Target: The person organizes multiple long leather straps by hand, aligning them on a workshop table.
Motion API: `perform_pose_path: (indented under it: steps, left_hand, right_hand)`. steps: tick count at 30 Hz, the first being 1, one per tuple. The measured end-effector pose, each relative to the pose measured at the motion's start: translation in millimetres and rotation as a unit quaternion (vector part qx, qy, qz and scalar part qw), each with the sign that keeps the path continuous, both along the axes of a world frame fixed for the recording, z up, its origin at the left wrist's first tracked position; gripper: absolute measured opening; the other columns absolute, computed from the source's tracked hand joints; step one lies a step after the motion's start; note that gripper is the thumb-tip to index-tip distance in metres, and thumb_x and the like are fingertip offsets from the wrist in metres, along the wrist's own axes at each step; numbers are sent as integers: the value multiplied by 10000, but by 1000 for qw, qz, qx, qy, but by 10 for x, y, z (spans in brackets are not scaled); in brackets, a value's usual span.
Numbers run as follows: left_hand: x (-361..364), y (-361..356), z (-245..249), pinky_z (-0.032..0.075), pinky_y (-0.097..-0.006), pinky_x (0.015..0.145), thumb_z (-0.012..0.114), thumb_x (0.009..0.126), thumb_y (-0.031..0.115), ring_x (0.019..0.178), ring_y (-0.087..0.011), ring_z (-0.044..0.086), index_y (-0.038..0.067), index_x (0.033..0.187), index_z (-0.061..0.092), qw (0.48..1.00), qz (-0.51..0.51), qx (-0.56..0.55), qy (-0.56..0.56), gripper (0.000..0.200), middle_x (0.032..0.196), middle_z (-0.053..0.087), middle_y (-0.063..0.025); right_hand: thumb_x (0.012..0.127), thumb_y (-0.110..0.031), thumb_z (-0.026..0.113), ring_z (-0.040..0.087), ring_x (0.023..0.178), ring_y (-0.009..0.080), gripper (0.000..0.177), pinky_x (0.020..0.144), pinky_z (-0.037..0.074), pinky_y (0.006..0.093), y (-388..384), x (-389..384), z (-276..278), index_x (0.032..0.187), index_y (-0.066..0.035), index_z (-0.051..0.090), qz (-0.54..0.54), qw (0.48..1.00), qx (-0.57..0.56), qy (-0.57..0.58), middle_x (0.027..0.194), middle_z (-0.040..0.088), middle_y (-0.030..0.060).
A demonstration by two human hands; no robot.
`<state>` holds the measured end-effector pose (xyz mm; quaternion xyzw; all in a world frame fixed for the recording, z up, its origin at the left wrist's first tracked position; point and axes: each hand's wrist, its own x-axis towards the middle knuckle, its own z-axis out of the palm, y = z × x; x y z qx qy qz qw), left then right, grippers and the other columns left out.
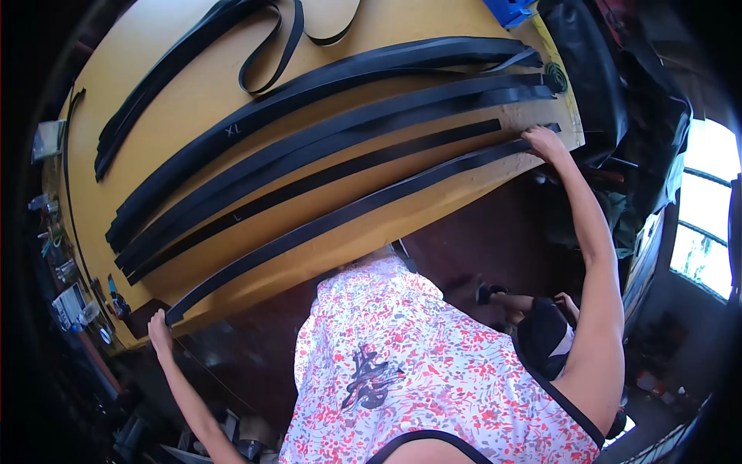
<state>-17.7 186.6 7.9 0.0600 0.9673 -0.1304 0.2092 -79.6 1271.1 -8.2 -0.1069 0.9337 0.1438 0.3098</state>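
A long black strip (348, 213) lies along the near edge of the yellow table (255, 286). At its left end, by the table's corner, my left hand (160, 334) is closed on it. Near the strip's right end my right hand (543, 144) grips it, and a short piece of the strip sticks out beyond the fingers. Just behind lies a narrower black strip marked L (325, 175). Farther back is a stack of wide black strips marked XL (270, 127).
More black strips (162, 81) and a looped strip (290, 54) lie at the back. A blue container (508, 11) and a green roll (555, 77) are at the right. Tools (117, 300) sit at the left corner. Another person (541, 329) is at lower right.
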Motion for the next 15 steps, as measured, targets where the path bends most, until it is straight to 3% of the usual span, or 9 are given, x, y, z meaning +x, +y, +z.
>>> perform_pose_path:
  steps: [2,7,9,11,13,15]
  left_hand:
    - [-51,16,-187,452,-456,763,582,762,-77,904,-356,595,35,970,571,999,-30,13,42,237,889,615,-150]
    - [-178,216,-358,449,-456,760,609,741,-70,891,-358,595,45,925,547,999,-26,-13,14,225,891,614,-144]
    - [-214,293,-328,450,-459,767,628,730,-60,900,-359,596,47,918,543,1000,-12,-17,-1,233,893,615,-144]
    - [-196,277,-331,451,-461,774,648,718,-50,909,-360,597,49,911,539,1000,3,-22,-13,243,896,617,-144]
    - [-148,81,-479,451,-470,787,696,687,-19,929,-365,600,51,919,541,1000,1,0,8,288,910,628,-145]
    - [-148,49,-467,452,-467,812,710,685,4,970,-364,596,44,992,548,1000,8,-9,-14,349,966,631,-156]
  right_hand:
    - [718,-200,809,599,1062,310,415,942,475,406,112,46,65,1048,-64,597,4,1000,-5,7,1030,649,113]
    - [675,-180,832,570,1100,330,508,963,455,411,224,131,71,1093,-46,576,-10,1000,4,0,1087,623,130]
    - [629,-179,869,560,1122,328,617,953,464,411,-97,178,197,1143,-40,557,11,994,45,100,1146,598,146]
    - [577,-94,873,538,1130,367,721,970,456,427,-612,190,357,1206,-15,529,-48,993,-24,109,1212,556,168]
    - [606,-50,826,508,1218,359,687,1081,404,423,-1057,263,325,1234,-11,551,12,967,-203,155,1260,564,160]
    - [676,-77,767,520,1217,347,623,1107,387,436,-1432,253,186,1254,-16,544,84,955,-237,159,1270,561,167]
